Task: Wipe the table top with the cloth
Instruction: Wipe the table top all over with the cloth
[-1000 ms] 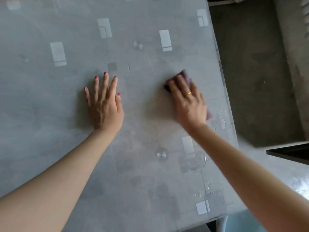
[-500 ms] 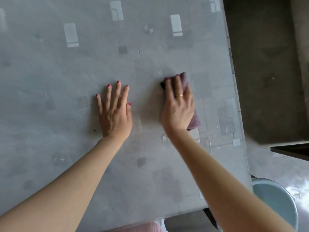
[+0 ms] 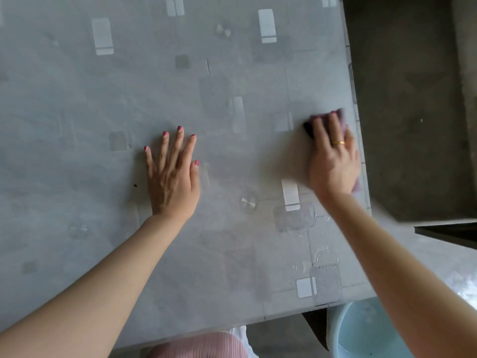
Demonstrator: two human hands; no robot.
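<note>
The table top is grey with pale rectangles under a clear cover. My right hand lies flat on a purple cloth and presses it against the table close to the right edge. Most of the cloth is hidden under the hand; its far end and a corner by my wrist stick out. My left hand rests flat on the table near the middle, fingers spread and straight, holding nothing.
Water drops lie on the near right part of the table. A light blue bucket stands on the floor below the table's near right corner. Bare concrete floor lies beyond the right edge.
My right hand has slid the cloth to the right, from beside my left hand out to the right edge. The left hand has stayed flat in place.
</note>
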